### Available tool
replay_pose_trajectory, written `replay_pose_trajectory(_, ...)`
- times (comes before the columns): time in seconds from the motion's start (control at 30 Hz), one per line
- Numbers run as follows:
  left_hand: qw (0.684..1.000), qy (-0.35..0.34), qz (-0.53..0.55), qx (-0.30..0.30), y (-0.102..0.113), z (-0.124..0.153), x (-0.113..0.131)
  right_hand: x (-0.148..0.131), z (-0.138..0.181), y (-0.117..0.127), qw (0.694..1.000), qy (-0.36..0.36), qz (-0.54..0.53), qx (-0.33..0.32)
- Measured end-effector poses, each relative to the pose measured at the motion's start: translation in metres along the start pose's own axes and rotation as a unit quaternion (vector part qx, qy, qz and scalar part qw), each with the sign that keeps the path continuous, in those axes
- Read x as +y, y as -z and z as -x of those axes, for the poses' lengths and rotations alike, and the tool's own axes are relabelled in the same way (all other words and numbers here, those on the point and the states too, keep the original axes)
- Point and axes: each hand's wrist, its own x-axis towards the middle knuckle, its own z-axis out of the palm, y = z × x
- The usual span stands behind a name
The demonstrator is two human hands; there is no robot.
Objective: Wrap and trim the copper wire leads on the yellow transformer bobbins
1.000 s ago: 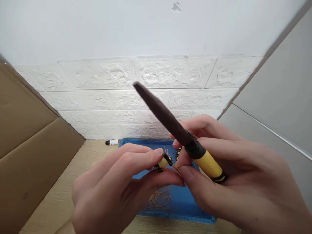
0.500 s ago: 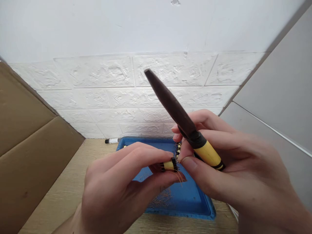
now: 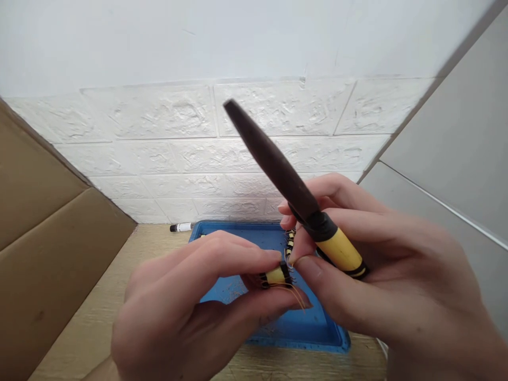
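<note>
My left hand (image 3: pixel 186 307) pinches a small yellow and black wound part (image 3: pixel 275 276) with thin copper wires (image 3: pixel 296 293) trailing from it. My right hand (image 3: pixel 381 286) is closed around a tool (image 3: pixel 293 190) with a yellow and black handle and a long dark brown blade that points up and to the left. Its thumb and forefinger also touch the small part, and another yellow and black piece (image 3: pixel 291 241) shows between the fingers. Both hands hover above a blue tray (image 3: pixel 309 325).
Loose copper wire bits lie in the blue tray. A black and white marker (image 3: pixel 181 227) rests by the white brick wall behind it. A brown cardboard sheet (image 3: pixel 47 238) leans at the left; a grey panel (image 3: pixel 456 143) stands at the right. The table is light wood.
The tool's blade has swung up and slightly left. My left hand has turned the small part, and its wires now hang lower to the right. The view has tipped a little.
</note>
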Motion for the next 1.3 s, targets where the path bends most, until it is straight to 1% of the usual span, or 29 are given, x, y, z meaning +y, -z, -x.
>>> replay_pose_trajectory(0.17, 1.000, -0.002, 0.008, 0.001, -0.004, 0.003, -0.002, -0.002, -0.003, -0.005, 1.000, -0.008, 0.015, 0.008)
replay_pose_trajectory(0.23, 1.000, -0.003, -0.002, 0.025, -0.004, 0.004, -0.003, -0.003, -0.004, -0.006, 1.000, -0.006, 0.015, 0.008)
replay_pose_trajectory(0.3, 0.999, -0.003, -0.008, 0.037, -0.004, 0.006, -0.004, -0.004, -0.004, -0.005, 1.000, -0.004, 0.013, 0.007)
replay_pose_trajectory(0.43, 0.999, -0.008, -0.014, 0.032, -0.003, 0.006, -0.004, -0.004, -0.001, -0.003, 1.000, 0.011, -0.009, 0.008)
replay_pose_trajectory(0.57, 0.997, -0.012, -0.036, 0.067, -0.005, 0.005, -0.004, -0.001, 0.003, -0.002, 0.999, 0.027, -0.022, 0.010)
replay_pose_trajectory(0.67, 0.996, 0.003, -0.007, 0.088, -0.010, 0.006, -0.004, 0.000, 0.003, -0.003, 0.999, 0.029, -0.014, -0.002)
replay_pose_trajectory(0.8, 0.995, 0.057, 0.038, 0.074, -0.013, 0.001, -0.001, -0.002, 0.004, -0.006, 0.999, 0.033, 0.004, -0.002)
replay_pose_trajectory(0.93, 0.993, 0.065, 0.075, 0.066, -0.014, -0.009, 0.000, -0.005, 0.003, -0.009, 0.999, 0.026, 0.020, 0.013)
replay_pose_trajectory(1.03, 0.985, 0.088, 0.147, 0.037, -0.013, -0.011, -0.007, -0.005, 0.001, -0.008, 0.999, 0.027, -0.014, 0.024)
replay_pose_trajectory(1.1, 0.972, 0.098, 0.216, 0.004, -0.011, -0.010, -0.013, -0.003, 0.001, -0.007, 0.999, 0.029, -0.028, 0.021)
replay_pose_trajectory(1.17, 0.959, 0.110, 0.262, -0.027, -0.008, -0.009, -0.020, -0.001, 0.001, -0.006, 0.999, 0.035, -0.027, 0.017)
replay_pose_trajectory(1.23, 0.953, 0.118, 0.277, -0.042, -0.007, -0.008, -0.024, -0.001, 0.002, -0.005, 0.999, 0.038, -0.026, 0.020)
replay_pose_trajectory(1.3, 0.951, 0.125, 0.278, -0.044, -0.006, -0.009, -0.027, -0.002, 0.002, -0.004, 0.998, 0.037, -0.036, 0.026)
